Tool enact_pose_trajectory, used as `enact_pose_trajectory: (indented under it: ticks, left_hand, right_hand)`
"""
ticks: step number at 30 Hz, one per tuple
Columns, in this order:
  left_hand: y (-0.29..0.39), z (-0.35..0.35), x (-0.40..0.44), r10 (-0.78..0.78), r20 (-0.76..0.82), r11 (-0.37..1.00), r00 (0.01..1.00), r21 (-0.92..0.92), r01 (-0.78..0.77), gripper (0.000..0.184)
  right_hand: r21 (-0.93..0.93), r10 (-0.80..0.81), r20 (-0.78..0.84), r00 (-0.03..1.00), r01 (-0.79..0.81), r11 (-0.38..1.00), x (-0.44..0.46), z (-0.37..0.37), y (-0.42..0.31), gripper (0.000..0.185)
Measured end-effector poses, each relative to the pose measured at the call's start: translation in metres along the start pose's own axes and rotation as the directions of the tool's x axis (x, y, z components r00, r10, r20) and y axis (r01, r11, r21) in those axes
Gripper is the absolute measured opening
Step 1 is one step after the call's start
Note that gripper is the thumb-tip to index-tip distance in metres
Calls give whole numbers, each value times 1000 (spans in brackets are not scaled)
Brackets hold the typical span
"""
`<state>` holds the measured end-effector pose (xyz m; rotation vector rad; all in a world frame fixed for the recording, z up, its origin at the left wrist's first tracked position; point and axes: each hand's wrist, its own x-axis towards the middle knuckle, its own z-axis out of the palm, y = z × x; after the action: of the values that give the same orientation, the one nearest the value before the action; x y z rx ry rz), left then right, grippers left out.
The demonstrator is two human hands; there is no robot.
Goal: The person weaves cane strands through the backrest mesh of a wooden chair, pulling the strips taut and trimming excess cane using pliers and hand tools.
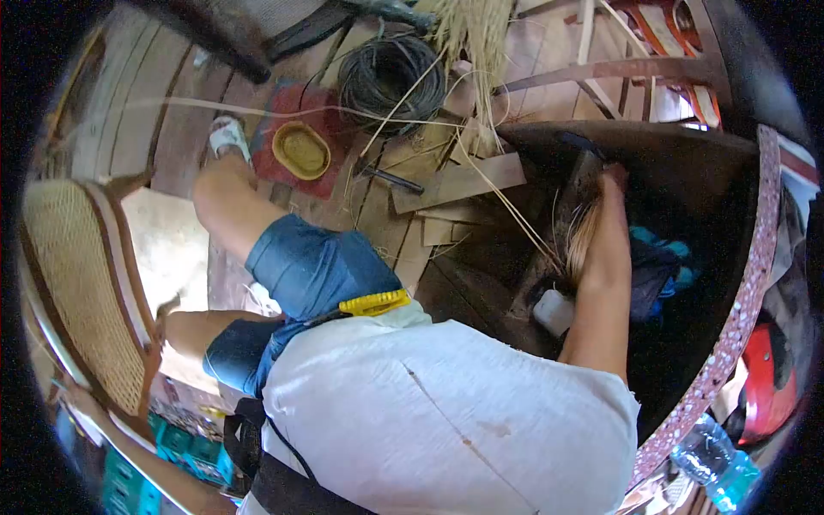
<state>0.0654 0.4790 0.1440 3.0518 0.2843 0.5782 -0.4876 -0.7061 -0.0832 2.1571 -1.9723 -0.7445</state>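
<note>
My right arm stretches into the dark space beneath a speckled-edge table. My right hand (613, 178) is closed at a dark, slim object (584, 142), whose kind is too dim to tell. A bundle of pale fibre strips (586, 230) lies beside that forearm, near a dark wooden beam (562, 215). On the lower left, my left hand (79, 402) grips the frame of a woven-cane chair (81, 292); its fingers show only in part.
Across the plank floor lie a coil of dark cord (392, 81), an oval woven basket (300, 150) on a red mat (279, 176), a hammer-like tool (395, 179) and flat boards (463, 183). The table edge (730, 343) curves along the right, with a plastic bottle (708, 455) nearby.
</note>
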Motion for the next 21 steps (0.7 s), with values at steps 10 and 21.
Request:
enact_pose_trajectory:
  ticks: [10,21]
  left_hand:
    - [73,26,-79,-128,-35,990,991,-57,126,46]
    - [215,44,-232,139,-124,951,982,-261,-168,42]
  right_hand:
    - [256,62,249,967,-128,958,-53,-99,-34,46]
    - [23,-199,78,977,198,980,-156,-36,-54,44]
